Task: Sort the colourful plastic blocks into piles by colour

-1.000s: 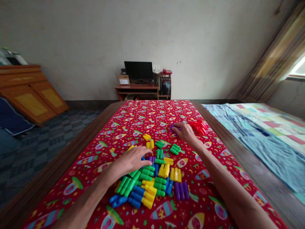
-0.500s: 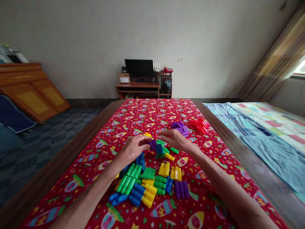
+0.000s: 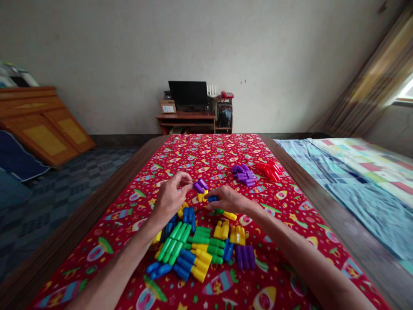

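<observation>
My left hand (image 3: 176,189) is closed in a pinch, with a purple plastic building block (image 3: 200,186) at its fingertips. Just beneath that block is a yellow block (image 3: 202,196). To the right, my right hand (image 3: 227,200) curls its fingers over a blue block (image 3: 213,199), partly hiding it. Another yellow block (image 3: 230,215) and a bit of green show under the right palm. Closer to me lies a pile of joined pieces, among them green blocks (image 3: 175,243), blue-and-yellow blocks (image 3: 193,263) and a dark purple block (image 3: 245,257).
A cluster of purple blocks (image 3: 244,174) and one of red blocks (image 3: 270,169) lie farther off on the red patterned tablecloth (image 3: 213,146). Past the table stands a desk with a monitor (image 3: 188,94). A bed (image 3: 364,185) is to the right, a wooden cabinet (image 3: 51,125) to the left.
My left hand has shifted left and up, with the purple block now at its fingertips. My right hand has come down and left onto the blue block, uncovering the purple cluster behind.
</observation>
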A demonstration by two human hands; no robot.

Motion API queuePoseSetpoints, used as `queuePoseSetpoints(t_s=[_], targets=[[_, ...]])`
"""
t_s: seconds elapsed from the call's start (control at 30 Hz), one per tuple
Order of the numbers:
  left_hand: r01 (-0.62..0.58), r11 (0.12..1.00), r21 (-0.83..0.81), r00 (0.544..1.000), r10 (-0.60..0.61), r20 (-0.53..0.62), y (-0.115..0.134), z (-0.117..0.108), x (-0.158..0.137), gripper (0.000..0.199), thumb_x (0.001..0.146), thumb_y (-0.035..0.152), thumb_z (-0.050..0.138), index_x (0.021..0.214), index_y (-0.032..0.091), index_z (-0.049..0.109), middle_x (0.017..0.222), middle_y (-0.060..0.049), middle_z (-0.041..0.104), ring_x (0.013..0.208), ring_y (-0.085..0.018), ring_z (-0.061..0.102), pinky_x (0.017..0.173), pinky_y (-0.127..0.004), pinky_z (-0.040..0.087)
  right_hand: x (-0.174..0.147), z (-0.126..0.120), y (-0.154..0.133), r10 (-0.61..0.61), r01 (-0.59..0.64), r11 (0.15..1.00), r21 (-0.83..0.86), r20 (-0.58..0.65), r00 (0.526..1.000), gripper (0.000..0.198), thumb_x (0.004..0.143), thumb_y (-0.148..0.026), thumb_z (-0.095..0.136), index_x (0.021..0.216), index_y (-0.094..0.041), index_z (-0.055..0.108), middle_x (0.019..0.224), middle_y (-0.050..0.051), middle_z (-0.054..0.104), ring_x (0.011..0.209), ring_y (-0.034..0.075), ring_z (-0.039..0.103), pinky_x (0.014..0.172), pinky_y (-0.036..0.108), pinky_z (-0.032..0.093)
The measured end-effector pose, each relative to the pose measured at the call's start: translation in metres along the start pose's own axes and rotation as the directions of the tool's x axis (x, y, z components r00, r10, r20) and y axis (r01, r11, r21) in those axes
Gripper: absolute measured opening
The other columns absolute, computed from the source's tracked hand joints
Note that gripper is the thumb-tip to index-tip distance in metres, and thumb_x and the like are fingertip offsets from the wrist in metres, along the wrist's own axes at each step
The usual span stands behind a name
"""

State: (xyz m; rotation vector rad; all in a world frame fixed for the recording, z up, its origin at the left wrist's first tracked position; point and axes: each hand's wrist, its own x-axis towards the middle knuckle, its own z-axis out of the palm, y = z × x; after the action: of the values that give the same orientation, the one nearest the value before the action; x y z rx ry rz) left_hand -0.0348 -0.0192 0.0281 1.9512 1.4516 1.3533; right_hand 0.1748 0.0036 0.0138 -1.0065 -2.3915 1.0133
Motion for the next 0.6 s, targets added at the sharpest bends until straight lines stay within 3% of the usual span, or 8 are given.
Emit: queuePoseSetpoints(t_s=[0.07, 0.13, 0.27, 0.43, 0.5, 0.6], targets=[[0.029, 0.999, -0.045, 0.999, -0.031, -0.044, -0.003, -0.005, 0.004, 0.016, 0.071, 0.029, 0.061, 0.082, 0.020, 0.055, 0.075, 0.000, 0.065, 0.070, -0.017, 0.065, 0.067, -0.028, 0.052, -0.001, 0.001, 0.000, -0.040, 0.040, 0.999, -0.006, 0.011, 0.999, 0.027, 0.079, -0.029, 0.069, 0.102, -0.016, 0.072, 0.078, 0.000, 0.070, 0.070, 0.014, 0.061, 0.061, 0.020, 0.039], [0.055, 0.995, -0.086, 0.998, -0.057, -0.018, -0.003, -0.008, 0.006, 0.018, 0.070, 0.031, 0.063, 0.082, 0.020, 0.055, 0.075, 0.000, 0.064, 0.071, -0.017, 0.065, 0.067, -0.028, 0.052, -0.003, 0.002, -0.002, -0.082, 0.081, 0.996, -0.022, -0.041, 0.996, 0.030, 0.082, -0.035, 0.067, 0.106, -0.017, 0.072, 0.083, 0.002, 0.072, 0.072, 0.015, 0.063, 0.063, 0.021, 0.041], [0.091, 0.983, -0.156, 0.993, -0.078, 0.089, 0.006, 0.000, 0.002, 0.020, 0.069, 0.033, 0.064, 0.082, 0.019, 0.058, 0.078, -0.001, 0.066, 0.075, -0.018, 0.067, 0.071, -0.030, 0.054, -0.007, 0.003, -0.010, -0.108, 0.114, 0.994, -0.003, -0.321, 0.941, 0.032, 0.088, -0.037, 0.059, 0.110, -0.016, 0.068, 0.091, 0.006, 0.073, 0.077, 0.015, 0.065, 0.066, 0.022, 0.042], [0.139, 0.974, -0.180, 0.981, -0.111, 0.160, 0.017, 0.009, -0.006, 0.023, 0.073, 0.034, 0.063, 0.090, 0.018, 0.061, 0.085, -0.003, 0.069, 0.079, -0.019, 0.068, 0.074, -0.032, 0.056, -0.006, -0.011, -0.012, -0.132, 0.100, 0.990, -0.104, -0.368, 0.920, 0.015, 0.086, -0.027, 0.060, 0.084, -0.015, 0.069, 0.066, -0.002, 0.065, 0.058, 0.009, 0.053, 0.057, 0.020, 0.034], [0.094, 0.987, -0.134, 0.991, -0.080, 0.103, 0.018, 0.007, -0.007, 0.026, 0.076, 0.034, 0.061, 0.097, 0.019, 0.062, 0.096, -0.005, 0.068, 0.084, -0.019, 0.067, 0.077, -0.033, 0.057, -0.006, -0.027, -0.001, -0.092, 0.015, 0.986, -0.165, -0.468, 0.879, 0.016, 0.086, -0.026, 0.058, 0.082, -0.016, 0.069, 0.064, -0.002, 0.063, 0.057, 0.010, 0.051, 0.056, 0.021, 0.033], [-0.015, 0.998, -0.062, 0.998, 0.019, 0.060, 0.015, 0.003, -0.006, 0.024, 0.081, 0.032, 0.056, 0.100, 0.018, 0.063, 0.109, -0.007, 0.064, 0.088, -0.019, 0.066, 0.078, -0.033, 0.057, -0.012, -0.054, 0.030, -0.036, -0.181, 0.951, -0.251, -0.669, 0.743, 0.022, 0.087, -0.025, 0.053, 0.098, -0.017, 0.070, 0.076, 0.004, 0.070, 0.066, 0.015, 0.059, 0.061, 0.024, 0.038]])
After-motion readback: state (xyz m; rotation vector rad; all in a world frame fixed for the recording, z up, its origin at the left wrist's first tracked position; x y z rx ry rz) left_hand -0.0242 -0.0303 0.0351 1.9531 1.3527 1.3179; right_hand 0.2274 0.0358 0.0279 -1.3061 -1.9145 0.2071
